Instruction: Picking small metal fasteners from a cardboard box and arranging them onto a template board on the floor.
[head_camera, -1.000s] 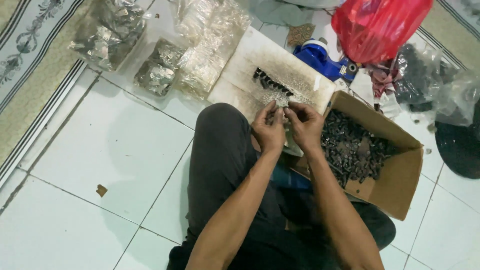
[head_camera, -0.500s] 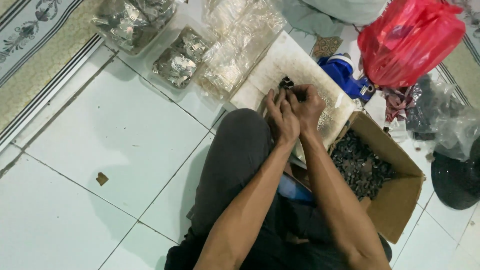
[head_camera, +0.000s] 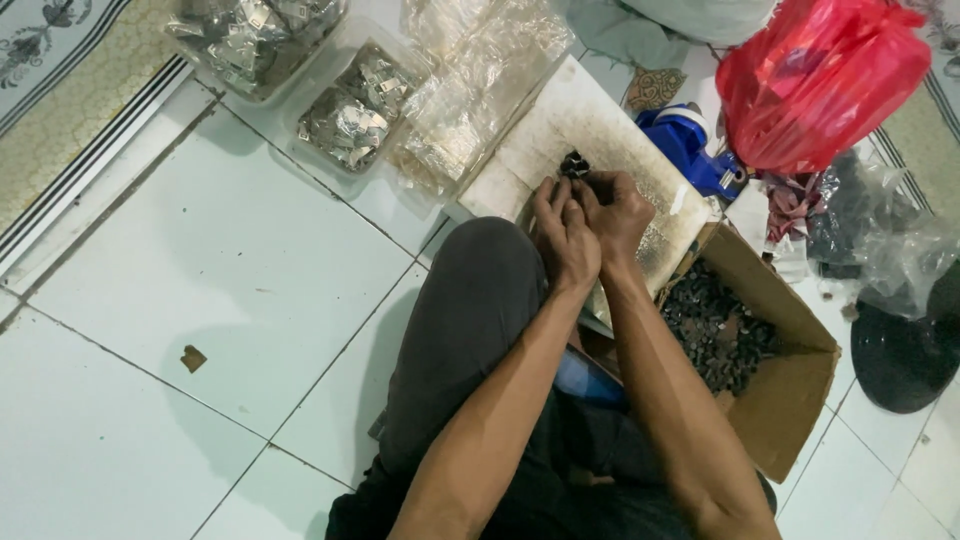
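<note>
In the head view, the left hand and the right hand are pressed together over the pale, scuffed rectangular board, both closed around a small dark metal piece that pokes out at the fingertips at about 12 o'clock from the knuckles. How the piece sits between the fingers cannot be told. Half a second ago the hands were in the same pinch, so the grip has not changed; a second ago they were held lower and nearer the body, with a short row of dark pieces lying bare on the board above them (that row is now hidden behind the hands). The view itself has swung, so the board and the rest lie more toward 1 o'clock than before.

At 4 o'clock from the hands stands the open brown cardboard box of small dark metal parts, just beside the right forearm. At 10 o'clock lie two clear plastic tubs of shiny silver clips and a heap of crinkled clear plastic bags. At 2 o'clock sit a blue plastic tool and a red plastic bag. The white tiled floor carries everything.
</note>
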